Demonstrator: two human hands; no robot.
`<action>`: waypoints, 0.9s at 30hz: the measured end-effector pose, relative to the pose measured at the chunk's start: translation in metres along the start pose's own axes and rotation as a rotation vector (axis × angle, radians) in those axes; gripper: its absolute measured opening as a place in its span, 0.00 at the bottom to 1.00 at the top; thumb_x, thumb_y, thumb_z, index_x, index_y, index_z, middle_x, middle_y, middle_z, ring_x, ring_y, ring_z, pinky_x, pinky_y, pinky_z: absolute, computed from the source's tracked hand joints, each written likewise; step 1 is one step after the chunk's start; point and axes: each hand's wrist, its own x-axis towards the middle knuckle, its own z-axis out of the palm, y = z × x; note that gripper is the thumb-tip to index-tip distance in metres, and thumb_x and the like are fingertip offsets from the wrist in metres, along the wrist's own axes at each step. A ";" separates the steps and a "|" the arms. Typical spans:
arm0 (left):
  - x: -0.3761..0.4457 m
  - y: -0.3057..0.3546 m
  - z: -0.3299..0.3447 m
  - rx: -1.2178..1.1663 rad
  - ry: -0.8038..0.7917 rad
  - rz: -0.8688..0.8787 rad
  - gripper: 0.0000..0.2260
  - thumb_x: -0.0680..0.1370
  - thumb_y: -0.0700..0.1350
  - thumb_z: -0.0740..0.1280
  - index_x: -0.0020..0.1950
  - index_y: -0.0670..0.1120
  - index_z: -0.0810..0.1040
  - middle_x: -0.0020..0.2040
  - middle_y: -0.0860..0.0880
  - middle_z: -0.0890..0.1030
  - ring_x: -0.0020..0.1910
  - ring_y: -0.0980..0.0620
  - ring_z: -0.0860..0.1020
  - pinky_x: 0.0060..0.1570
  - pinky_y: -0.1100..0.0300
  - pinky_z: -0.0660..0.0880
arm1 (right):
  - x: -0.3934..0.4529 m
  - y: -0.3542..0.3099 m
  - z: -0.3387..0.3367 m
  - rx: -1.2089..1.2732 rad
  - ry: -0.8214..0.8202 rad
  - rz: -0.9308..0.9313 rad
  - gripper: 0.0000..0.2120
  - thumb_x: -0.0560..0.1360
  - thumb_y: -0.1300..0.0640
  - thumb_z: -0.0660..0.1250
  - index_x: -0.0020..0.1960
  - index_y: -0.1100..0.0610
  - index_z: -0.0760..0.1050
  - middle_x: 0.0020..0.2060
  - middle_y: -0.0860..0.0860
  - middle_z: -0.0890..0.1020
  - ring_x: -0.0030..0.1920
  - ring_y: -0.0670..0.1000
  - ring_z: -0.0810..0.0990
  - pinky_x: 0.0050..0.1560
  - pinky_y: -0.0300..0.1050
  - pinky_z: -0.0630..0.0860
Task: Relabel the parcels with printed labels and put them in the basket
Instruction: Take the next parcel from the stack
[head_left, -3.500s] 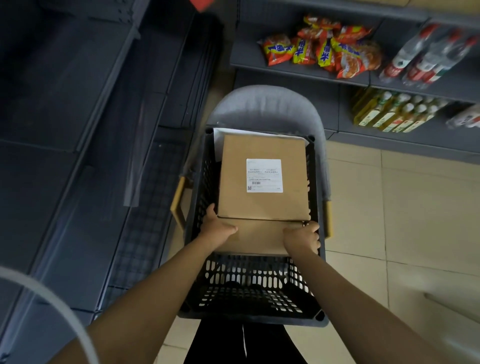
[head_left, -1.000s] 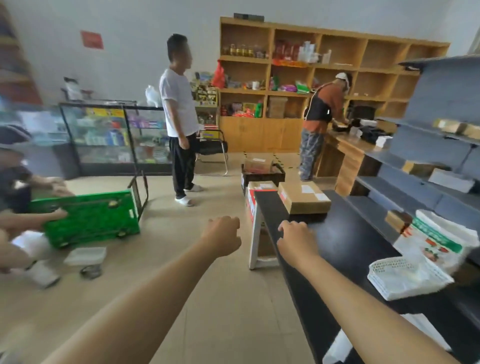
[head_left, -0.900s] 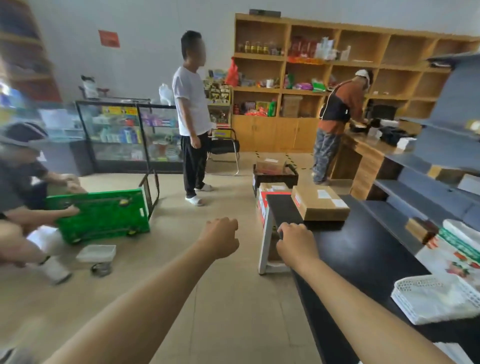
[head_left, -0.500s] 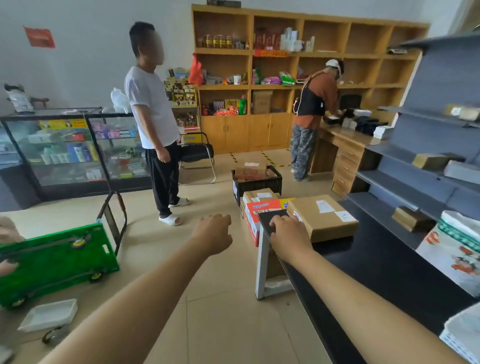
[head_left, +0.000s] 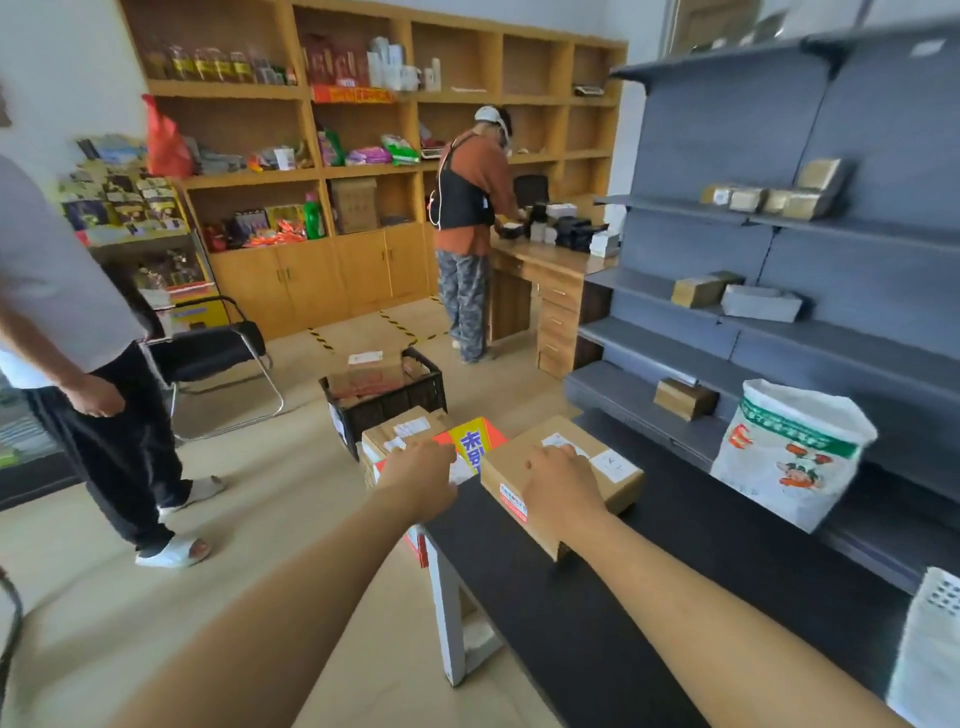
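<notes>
Your fingers (head_left: 563, 454) lay over the top of the cardboard parcel (head_left: 563, 480) at centre frame; whether they had closed round its far edge could not be told, since the back of your right hand (head_left: 558, 480) hid them. Your left hand (head_left: 418, 480), just left of the parcel, reached with fingers curled loosely and nothing visibly in them, in front of a red and yellow printed carton (head_left: 475, 441).

The parcel sat at the near left corner of the black table (head_left: 675, 571), two white labels (head_left: 613, 464) on its top. It lay flat, its long axis running from lower left toward upper right of the frame, one short end facing you.

You appeared to be fetching the next parcel for relabelling. The next move probably called for both hands on its sides to lift it. A black crate (head_left: 387, 402) holding other boxes stood on the floor beyond.
</notes>
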 end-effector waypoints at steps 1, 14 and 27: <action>0.019 0.000 0.000 0.006 0.000 0.027 0.18 0.77 0.49 0.63 0.66 0.48 0.71 0.62 0.47 0.76 0.61 0.44 0.74 0.55 0.53 0.71 | 0.012 0.006 0.001 -0.016 -0.001 0.024 0.11 0.77 0.60 0.60 0.58 0.55 0.73 0.54 0.52 0.79 0.56 0.55 0.73 0.51 0.47 0.69; 0.245 0.040 0.063 0.085 -0.204 0.478 0.21 0.77 0.49 0.63 0.70 0.49 0.68 0.66 0.48 0.73 0.65 0.46 0.72 0.62 0.55 0.67 | 0.105 0.095 0.065 -0.062 0.004 0.555 0.15 0.79 0.54 0.59 0.65 0.54 0.71 0.58 0.52 0.78 0.60 0.54 0.73 0.59 0.48 0.70; 0.335 0.038 0.177 0.193 -0.525 0.679 0.29 0.73 0.56 0.68 0.72 0.50 0.65 0.70 0.46 0.65 0.67 0.43 0.68 0.64 0.50 0.68 | 0.117 0.092 0.145 0.167 -0.174 1.056 0.16 0.77 0.58 0.61 0.64 0.55 0.70 0.57 0.52 0.75 0.57 0.53 0.71 0.58 0.48 0.74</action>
